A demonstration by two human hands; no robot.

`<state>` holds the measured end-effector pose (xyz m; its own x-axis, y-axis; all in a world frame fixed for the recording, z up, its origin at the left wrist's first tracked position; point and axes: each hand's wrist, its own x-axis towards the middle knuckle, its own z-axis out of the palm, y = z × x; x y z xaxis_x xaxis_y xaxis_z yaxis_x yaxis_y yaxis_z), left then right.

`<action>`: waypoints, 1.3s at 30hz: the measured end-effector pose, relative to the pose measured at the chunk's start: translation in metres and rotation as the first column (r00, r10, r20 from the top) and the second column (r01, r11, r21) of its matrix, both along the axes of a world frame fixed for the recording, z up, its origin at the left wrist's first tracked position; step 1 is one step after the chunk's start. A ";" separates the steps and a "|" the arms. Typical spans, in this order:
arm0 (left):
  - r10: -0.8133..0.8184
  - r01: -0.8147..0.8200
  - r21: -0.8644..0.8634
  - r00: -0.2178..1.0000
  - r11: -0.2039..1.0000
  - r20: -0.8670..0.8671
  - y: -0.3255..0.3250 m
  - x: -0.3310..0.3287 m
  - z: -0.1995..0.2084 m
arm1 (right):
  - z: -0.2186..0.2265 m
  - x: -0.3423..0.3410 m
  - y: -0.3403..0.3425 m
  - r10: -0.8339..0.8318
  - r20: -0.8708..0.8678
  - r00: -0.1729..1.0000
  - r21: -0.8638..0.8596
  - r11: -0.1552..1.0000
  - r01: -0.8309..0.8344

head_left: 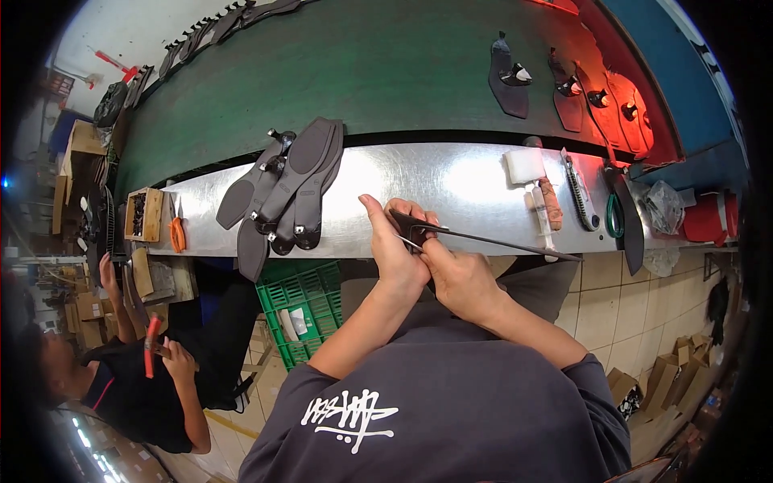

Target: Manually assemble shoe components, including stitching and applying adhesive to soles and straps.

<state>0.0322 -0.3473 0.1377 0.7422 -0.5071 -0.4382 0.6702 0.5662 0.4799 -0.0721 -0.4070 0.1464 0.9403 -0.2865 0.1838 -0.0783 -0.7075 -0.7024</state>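
In front of my chest, above the steel bench's near edge, I hold a dark shoe sole (507, 245) edge-on, its long thin end pointing right. My left hand (396, 251) is wrapped round the sole's thick end, with the thumb sticking up and the fingertips behind it. Against the underside of that end, the fingers of my right hand (460, 278) are closed. A thin pale edge shows between the two hands; I cannot make out what it is. Left of my hands lies a pile of dark soles (304, 181) with black heel pieces and shiny metal bits.
Behind the steel bench (451, 189) runs a green conveyor belt (386, 72) carrying soles, some under red light. Right: white sponge (525, 167), box cutter (578, 193), green tape roll (614, 216). Left: orange-handled tool (177, 233), wooden box (143, 216). Below: green crate (330, 282). A co-worker (137, 386) holds a red tool.
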 end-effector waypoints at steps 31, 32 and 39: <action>0.034 -0.054 0.106 0.983 0.993 0.181 0.001 0.004 -0.001 | -0.010 0.008 -0.003 -0.010 0.078 0.997 0.152 0.988 -0.002; 0.034 -0.054 0.105 0.983 0.993 0.183 0.001 0.004 0.001 | -0.012 0.008 -0.004 0.023 0.080 0.997 0.175 0.984 -0.037; -0.065 0.064 0.045 0.998 0.997 0.016 0.007 0.018 0.002 | 0.003 0.003 -0.018 0.199 0.023 0.980 0.209 0.957 -0.199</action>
